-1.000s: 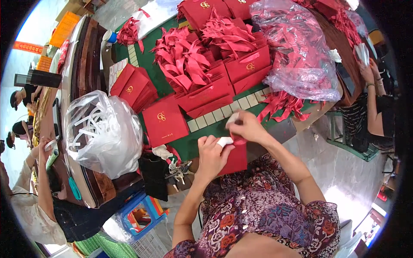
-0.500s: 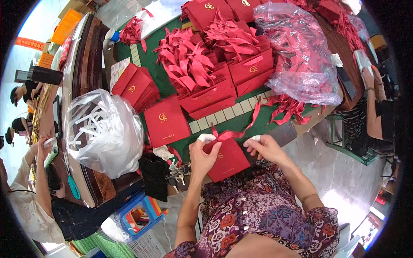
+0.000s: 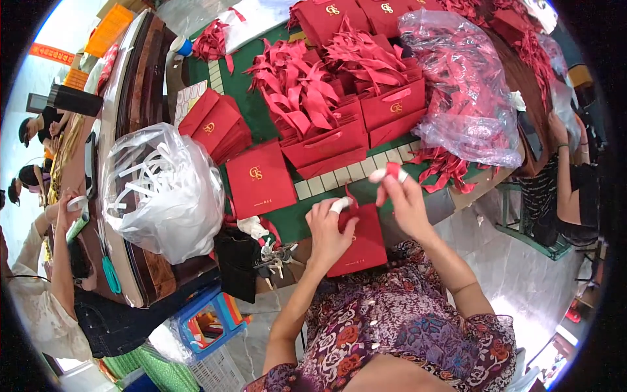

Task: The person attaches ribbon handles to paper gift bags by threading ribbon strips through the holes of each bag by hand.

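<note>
A red paper gift bag [image 3: 362, 247] with gold print lies at the table's front edge, against my lap. My left hand [image 3: 330, 228], one fingertip wrapped in white, grips its upper edge, where a short red ribbon end [image 3: 351, 193] sticks up. Raised just right of the bag is my right hand [image 3: 406, 201], also with a white-wrapped finger. Its fingers pinch a red ribbon [image 3: 392, 169], of which only a small piece shows at the fingertips. Another flat red bag [image 3: 261, 179] lies to the left of my left hand.
Bundled red bags with ribbons [image 3: 297, 88] stand beyond my hands, beside a clear plastic sack of ribbons [image 3: 464, 91]. At left are fanned red bags [image 3: 215, 124] and a plastic bag of white strips [image 3: 163, 196]. Keys [image 3: 274, 257] lie near the edge. Other people work on both sides.
My right hand has risen up and away from the bag, fingers now pointing upward with the ribbon. My left hand stays at the bag's top edge. The whole view has shifted slightly.
</note>
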Available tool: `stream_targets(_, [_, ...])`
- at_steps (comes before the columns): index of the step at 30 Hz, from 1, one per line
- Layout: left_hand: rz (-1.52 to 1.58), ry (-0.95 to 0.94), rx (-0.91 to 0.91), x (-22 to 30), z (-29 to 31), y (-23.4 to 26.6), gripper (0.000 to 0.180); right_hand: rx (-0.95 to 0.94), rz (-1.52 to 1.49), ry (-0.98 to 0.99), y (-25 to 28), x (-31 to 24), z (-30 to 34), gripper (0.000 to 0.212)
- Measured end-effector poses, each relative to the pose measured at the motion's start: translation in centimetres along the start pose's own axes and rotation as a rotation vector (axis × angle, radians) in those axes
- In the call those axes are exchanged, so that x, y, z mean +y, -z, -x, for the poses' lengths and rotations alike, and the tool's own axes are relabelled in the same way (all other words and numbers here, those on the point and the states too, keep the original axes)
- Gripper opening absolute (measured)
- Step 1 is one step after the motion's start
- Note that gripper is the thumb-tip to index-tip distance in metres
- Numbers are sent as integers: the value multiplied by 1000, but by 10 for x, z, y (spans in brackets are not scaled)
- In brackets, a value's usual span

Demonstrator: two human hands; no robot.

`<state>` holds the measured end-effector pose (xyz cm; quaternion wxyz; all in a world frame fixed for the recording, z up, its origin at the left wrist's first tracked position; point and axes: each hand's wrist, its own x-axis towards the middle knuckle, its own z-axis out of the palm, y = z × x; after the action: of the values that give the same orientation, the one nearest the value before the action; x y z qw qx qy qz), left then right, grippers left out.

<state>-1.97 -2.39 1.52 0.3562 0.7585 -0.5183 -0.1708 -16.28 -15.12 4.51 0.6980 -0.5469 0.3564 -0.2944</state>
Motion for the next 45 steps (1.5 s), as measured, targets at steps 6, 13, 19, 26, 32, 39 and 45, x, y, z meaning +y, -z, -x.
stream_targets(6, [891, 435, -123, -4, 22, 22, 37, -220, 1040, 646, -23, 13, 21, 11])
stream_targets(13, [1004, 650, -186, -7, 26, 18, 36, -519, 1128, 712, -23, 31, 40, 14])
stream_targets(19, [1107, 645, -22, -18, 43, 8, 26, -497, 1021, 535, -25, 25, 51, 23])
stream_targets(26, [1000, 575, 169, 5, 61, 4, 19, -188, 245, 24, -36, 34, 54, 27])
stream_targets(32, [806, 370, 142, 0, 72, -5, 16, -173, -106, -99, -46, 44, 51, 11])
stream_targets(39, [-88, 121, 147, -17, 32, 30, 28, -184, 647, 233, -35, 44, 40, 14])
stream_targets(45, [-174, -11, -1, -30, 27, 32, 33, -124, 734, 265, -39, 56, 36, 12])
